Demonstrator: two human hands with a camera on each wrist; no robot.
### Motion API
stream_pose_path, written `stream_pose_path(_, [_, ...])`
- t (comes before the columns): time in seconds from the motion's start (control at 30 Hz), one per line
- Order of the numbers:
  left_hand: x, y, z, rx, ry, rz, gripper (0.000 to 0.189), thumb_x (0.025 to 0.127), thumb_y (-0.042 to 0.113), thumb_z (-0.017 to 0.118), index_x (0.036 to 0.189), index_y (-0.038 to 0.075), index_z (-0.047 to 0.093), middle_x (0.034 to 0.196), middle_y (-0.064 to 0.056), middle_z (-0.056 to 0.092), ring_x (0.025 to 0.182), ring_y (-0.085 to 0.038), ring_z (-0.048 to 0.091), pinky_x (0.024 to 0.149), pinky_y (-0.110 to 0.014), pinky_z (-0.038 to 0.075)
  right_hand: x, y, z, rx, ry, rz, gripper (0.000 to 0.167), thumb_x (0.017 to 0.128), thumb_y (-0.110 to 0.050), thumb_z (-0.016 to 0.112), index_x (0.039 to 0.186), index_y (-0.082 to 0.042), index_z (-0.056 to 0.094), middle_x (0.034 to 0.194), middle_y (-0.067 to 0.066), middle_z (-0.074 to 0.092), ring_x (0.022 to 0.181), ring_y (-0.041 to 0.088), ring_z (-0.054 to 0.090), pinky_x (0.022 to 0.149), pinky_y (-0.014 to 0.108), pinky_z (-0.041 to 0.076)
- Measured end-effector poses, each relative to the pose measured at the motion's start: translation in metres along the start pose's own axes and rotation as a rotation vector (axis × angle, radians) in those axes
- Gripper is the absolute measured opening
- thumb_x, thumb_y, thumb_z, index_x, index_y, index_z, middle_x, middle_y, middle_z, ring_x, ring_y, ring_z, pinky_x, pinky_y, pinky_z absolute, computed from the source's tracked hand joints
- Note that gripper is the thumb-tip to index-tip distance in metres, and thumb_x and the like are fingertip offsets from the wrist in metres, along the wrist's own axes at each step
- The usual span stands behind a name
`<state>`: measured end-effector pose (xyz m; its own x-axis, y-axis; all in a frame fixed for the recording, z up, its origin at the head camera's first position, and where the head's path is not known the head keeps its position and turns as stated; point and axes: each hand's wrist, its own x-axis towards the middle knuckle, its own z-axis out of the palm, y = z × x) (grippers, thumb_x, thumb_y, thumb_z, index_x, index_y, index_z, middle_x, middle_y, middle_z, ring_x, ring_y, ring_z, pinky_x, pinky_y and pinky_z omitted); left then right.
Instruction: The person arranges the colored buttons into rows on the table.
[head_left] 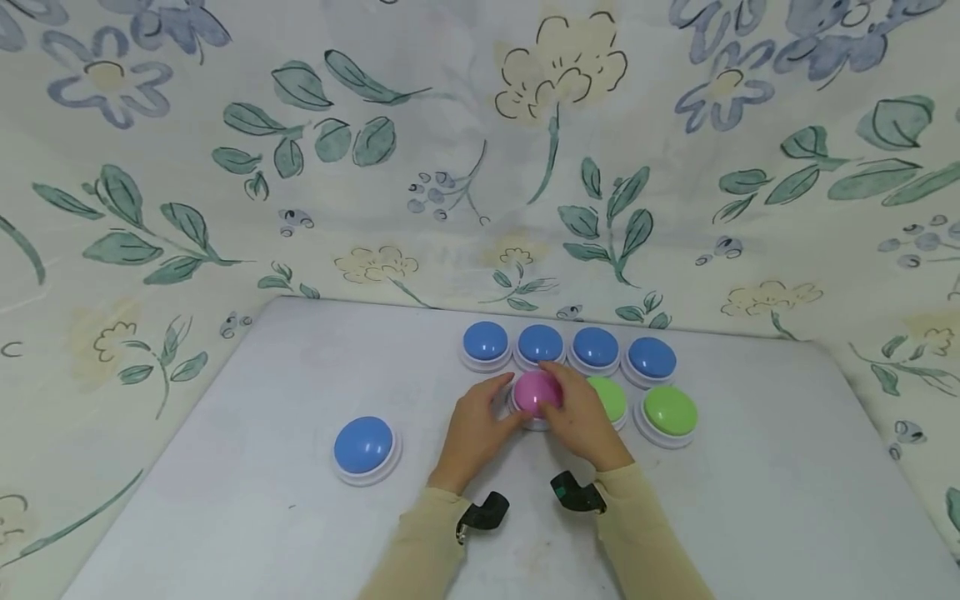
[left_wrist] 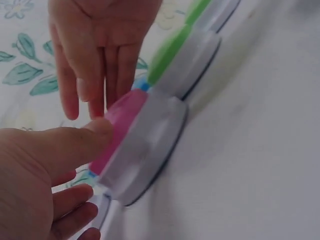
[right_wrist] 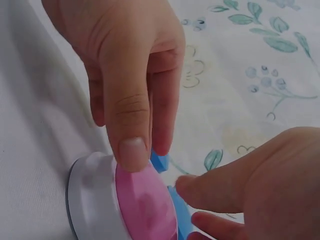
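Observation:
A pink dome button [head_left: 537,393] on a round white base stands on the white table between the two hands. The left hand [head_left: 474,429] is at its left side, thumb tip at the dome's edge and fingers spread loosely apart. From the right, the right hand [head_left: 583,415] reaches over the dome; in the right wrist view its thumb [right_wrist: 133,152] overlaps the pink dome and the other fingers hang fairly straight. Directly right of the pink button is a green button [head_left: 609,398], partly hidden by the right hand. Another green button [head_left: 670,411] sits farther right.
Behind the pink button runs a row of several blue buttons [head_left: 486,342]. A lone blue button [head_left: 363,445] lies to the left on the white table [head_left: 247,500]. Floral cloth [head_left: 465,250] hangs around the table's back and sides. Dark wrist cameras [head_left: 483,511] sit on both sleeves.

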<state>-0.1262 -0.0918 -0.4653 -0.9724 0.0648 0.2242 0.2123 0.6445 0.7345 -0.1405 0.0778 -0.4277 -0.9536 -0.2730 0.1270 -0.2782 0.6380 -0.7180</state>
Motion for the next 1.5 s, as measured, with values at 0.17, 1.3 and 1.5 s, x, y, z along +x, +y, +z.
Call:
stream_pose_path(0.17, [0.002, 0.003, -0.014, -0.041, 0.004, -0.019, 0.056, 0.085, 0.016, 0.081, 0.136, 0.003, 0.061, 0.135, -0.013, 0.063, 0.123, -0.032, 0.06, 0.102, -0.048, 0.051, 0.0, -0.004, 0.001, 0.022, 0.067, -0.062, 0.046, 0.093, 0.002, 0.063, 0.138, 0.0, 0.055, 0.138, 0.022, 0.057, 0.129, 0.04, 0.054, 0.104, 0.055, 0.047])
stream_pose_path(1.3, [-0.065, -0.03, -0.136, 0.22, 0.212, 0.024, 0.063, 0.08, 0.008, 0.084, 0.137, -0.001, 0.058, 0.133, -0.022, 0.062, 0.124, -0.043, 0.055, 0.101, -0.061, 0.045, -0.001, -0.065, 0.068, 0.106, -0.108, -0.242, 0.041, 0.094, -0.01, 0.069, 0.134, -0.005, 0.061, 0.137, 0.01, 0.06, 0.131, 0.027, 0.052, 0.112, 0.042, 0.042])
stream_pose_path(1.5, [-0.081, -0.043, -0.15, 0.283, 0.196, -0.09, 0.064, 0.086, 0.022, 0.081, 0.14, 0.0, 0.054, 0.138, -0.026, 0.056, 0.128, -0.048, 0.05, 0.101, -0.067, 0.042, 0.001, -0.071, 0.084, 0.105, -0.169, -0.234, 0.05, 0.095, -0.018, 0.071, 0.141, -0.008, 0.056, 0.143, 0.006, 0.056, 0.137, 0.023, 0.048, 0.115, 0.037, 0.038])
